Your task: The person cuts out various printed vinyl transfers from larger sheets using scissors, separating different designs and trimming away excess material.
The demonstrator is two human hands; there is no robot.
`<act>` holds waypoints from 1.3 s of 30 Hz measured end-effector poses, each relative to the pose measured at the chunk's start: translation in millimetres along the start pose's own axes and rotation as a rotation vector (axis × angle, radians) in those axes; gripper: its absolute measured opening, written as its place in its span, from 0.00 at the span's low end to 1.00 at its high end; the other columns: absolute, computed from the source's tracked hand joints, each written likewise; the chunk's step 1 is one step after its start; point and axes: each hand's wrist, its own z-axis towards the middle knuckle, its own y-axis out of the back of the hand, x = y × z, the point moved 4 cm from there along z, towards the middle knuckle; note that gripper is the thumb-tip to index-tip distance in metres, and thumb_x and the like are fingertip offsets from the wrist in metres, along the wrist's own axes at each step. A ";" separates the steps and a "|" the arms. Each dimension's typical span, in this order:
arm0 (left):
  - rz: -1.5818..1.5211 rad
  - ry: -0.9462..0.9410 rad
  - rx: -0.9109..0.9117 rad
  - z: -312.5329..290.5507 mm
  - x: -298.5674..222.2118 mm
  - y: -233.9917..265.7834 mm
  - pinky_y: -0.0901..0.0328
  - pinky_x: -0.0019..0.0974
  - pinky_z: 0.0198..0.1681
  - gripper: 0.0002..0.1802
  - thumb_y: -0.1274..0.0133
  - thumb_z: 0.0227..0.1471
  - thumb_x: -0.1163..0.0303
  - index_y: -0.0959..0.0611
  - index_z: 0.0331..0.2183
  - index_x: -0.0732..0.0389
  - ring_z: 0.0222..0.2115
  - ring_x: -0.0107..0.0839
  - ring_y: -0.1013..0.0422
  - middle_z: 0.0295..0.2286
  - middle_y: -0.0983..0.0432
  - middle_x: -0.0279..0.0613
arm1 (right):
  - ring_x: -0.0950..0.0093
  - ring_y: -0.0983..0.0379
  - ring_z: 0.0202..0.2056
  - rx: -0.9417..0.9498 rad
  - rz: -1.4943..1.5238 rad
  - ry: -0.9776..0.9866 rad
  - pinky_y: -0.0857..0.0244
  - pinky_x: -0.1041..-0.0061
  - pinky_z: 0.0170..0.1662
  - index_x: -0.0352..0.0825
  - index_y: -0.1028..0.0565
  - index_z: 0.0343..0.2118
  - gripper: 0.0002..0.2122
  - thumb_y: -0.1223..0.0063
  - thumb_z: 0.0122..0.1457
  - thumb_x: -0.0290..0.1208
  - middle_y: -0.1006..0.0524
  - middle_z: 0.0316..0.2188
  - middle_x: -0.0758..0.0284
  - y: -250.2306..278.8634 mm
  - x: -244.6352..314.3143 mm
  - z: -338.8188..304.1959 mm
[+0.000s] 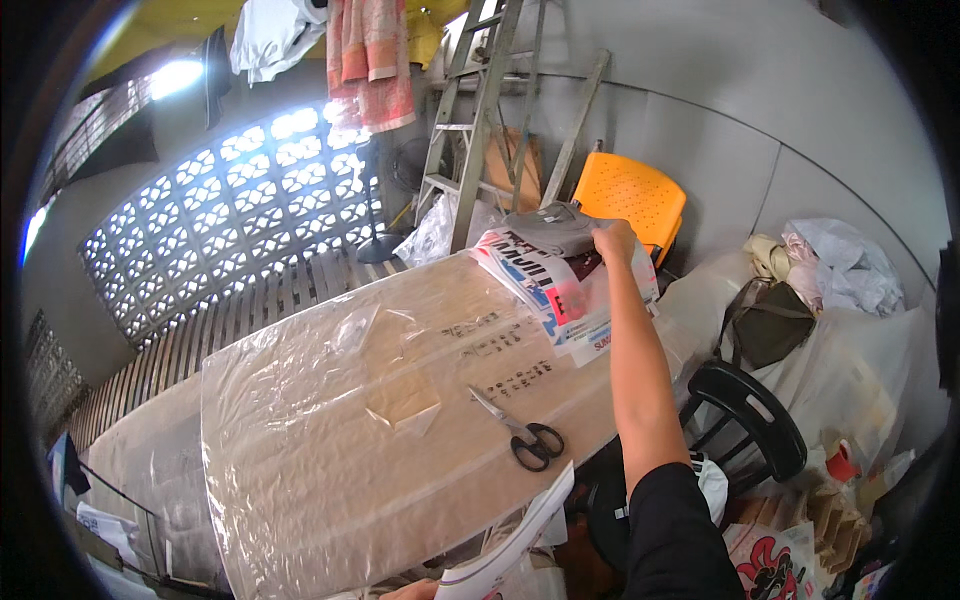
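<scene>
My right hand (614, 242) reaches to the far end of the plastic-covered table (320, 450). Its fingers are closed at the edge of a grey folded garment (550, 232). Under the garment lies a stack of printed plastic bags or sheets (530, 280) in white, red, blue and black. At the lower edge, only part of my left hand (412, 590) shows, gripping a white printed bundle (510, 545) that looks like folded sheets or bags. Black-handled scissors (525, 435) lie between both hands, blades partly parted.
An orange chair (630, 200) stands behind the stack, a ladder (480, 130) beside it. To my right are a black chair (750, 415), a dark bag (768, 322) and plastic-wrapped piles. Clothes (370, 65) hang overhead. Dark handwriting marks the tabletop.
</scene>
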 end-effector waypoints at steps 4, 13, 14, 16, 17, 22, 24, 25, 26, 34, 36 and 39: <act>-0.023 0.103 0.015 2.3 -5.9 -2.2 0.31 0.29 0.38 0.21 0.43 0.54 0.82 0.23 0.51 0.67 0.38 0.26 0.25 0.39 0.21 0.42 | 0.49 0.23 0.45 -0.067 -0.050 -0.002 0.28 0.55 0.48 0.27 0.22 0.39 0.19 0.38 0.54 0.41 0.20 0.39 0.47 32.5 14.9 -14.2; 0.655 -0.272 -0.619 -23.0 -132.9 130.4 0.30 0.37 0.48 0.32 0.42 0.56 0.70 0.32 0.59 0.68 0.50 0.35 0.29 0.53 0.29 0.49 | 0.74 0.33 0.21 0.276 0.371 0.556 0.37 0.71 0.28 0.30 0.26 0.28 0.15 0.44 0.62 0.39 0.29 0.18 0.65 95.6 29.7 -182.4; 0.819 -0.300 -0.792 -20.0 -140.2 163.8 0.28 0.37 0.47 0.36 0.43 0.57 0.72 0.38 0.63 0.67 0.50 0.34 0.29 0.56 0.33 0.47 | 0.80 0.45 0.21 0.504 0.369 0.433 0.44 0.74 0.26 0.30 0.30 0.25 0.15 0.44 0.63 0.36 0.35 0.17 0.69 100.3 21.5 -220.6; 0.500 -0.499 -0.766 24.4 -156.0 199.9 0.29 0.30 0.42 0.24 0.40 0.53 0.76 0.26 0.52 0.66 0.39 0.24 0.27 0.43 0.25 0.40 | 0.81 0.37 0.22 0.734 0.314 0.471 0.40 0.76 0.28 0.31 0.23 0.31 0.09 0.42 0.60 0.32 0.33 0.19 0.68 128.1 20.2 -292.1; 0.284 -0.460 -0.804 29.2 -149.0 224.1 0.29 0.30 0.39 0.24 0.40 0.54 0.75 0.27 0.51 0.65 0.38 0.25 0.26 0.41 0.25 0.41 | 0.78 0.35 0.23 0.802 0.250 0.546 0.38 0.75 0.29 0.31 0.22 0.34 0.07 0.40 0.58 0.30 0.32 0.21 0.68 140.8 27.7 -316.9; 0.192 -0.219 -1.106 4.7 -48.5 358.7 0.27 0.32 0.37 0.28 0.39 0.52 0.74 0.32 0.51 0.69 0.36 0.29 0.25 0.39 0.25 0.47 | 0.61 0.28 0.34 0.814 0.120 0.593 0.34 0.65 0.39 0.31 0.22 0.43 0.16 0.35 0.52 0.30 0.29 0.30 0.61 143.2 25.9 -352.0; -0.002 -0.151 -1.188 -9.4 -14.7 367.5 0.27 0.34 0.36 0.30 0.39 0.51 0.73 0.34 0.52 0.70 0.35 0.32 0.25 0.40 0.26 0.49 | 0.61 0.28 0.34 0.835 -0.007 0.628 0.34 0.64 0.38 0.32 0.22 0.44 0.17 0.35 0.51 0.31 0.29 0.30 0.60 141.7 22.0 -345.0; -0.005 -0.112 -1.219 -19.3 -3.0 371.2 0.27 0.34 0.35 0.30 0.40 0.51 0.73 0.35 0.52 0.70 0.35 0.33 0.24 0.40 0.26 0.50 | 0.61 0.28 0.34 0.849 -0.067 0.647 0.34 0.63 0.38 0.32 0.22 0.45 0.17 0.35 0.51 0.31 0.28 0.30 0.60 140.8 20.4 -344.4; 0.000 -0.080 -1.252 -30.3 3.1 376.6 0.26 0.35 0.35 0.30 0.40 0.51 0.73 0.35 0.52 0.70 0.36 0.34 0.24 0.40 0.26 0.50 | 0.60 0.28 0.33 0.851 -0.111 0.638 0.34 0.63 0.38 0.32 0.22 0.45 0.18 0.34 0.51 0.31 0.28 0.30 0.60 141.1 22.8 -344.6; 1.422 -0.038 -1.265 -125.0 -19.0 317.2 0.47 0.48 0.65 0.50 0.36 0.50 0.59 0.44 0.65 0.69 0.63 0.56 0.44 0.61 0.43 0.65 | 0.63 0.25 0.22 0.999 -0.195 0.567 0.33 0.65 0.30 0.30 0.19 0.39 0.19 0.32 0.44 0.34 0.23 0.20 0.60 125.3 39.2 -336.3; 1.267 -0.188 -0.898 -93.7 -42.8 245.1 0.52 0.50 0.68 0.52 0.33 0.46 0.55 0.40 0.65 0.63 0.66 0.57 0.51 0.64 0.45 0.60 | 0.66 0.26 0.19 0.944 -0.198 0.568 0.34 0.66 0.28 0.29 0.18 0.37 0.18 0.33 0.43 0.34 0.23 0.18 0.59 132.1 35.3 -322.7; 1.313 -0.022 -0.323 -72.4 -33.9 154.2 0.55 0.50 0.69 0.49 0.31 0.43 0.56 0.34 0.64 0.54 0.67 0.50 0.50 0.65 0.44 0.53 | 0.74 0.29 0.17 0.974 -0.042 0.422 0.36 0.73 0.25 0.25 0.18 0.35 0.14 0.38 0.47 0.30 0.23 0.16 0.63 120.7 16.2 -312.4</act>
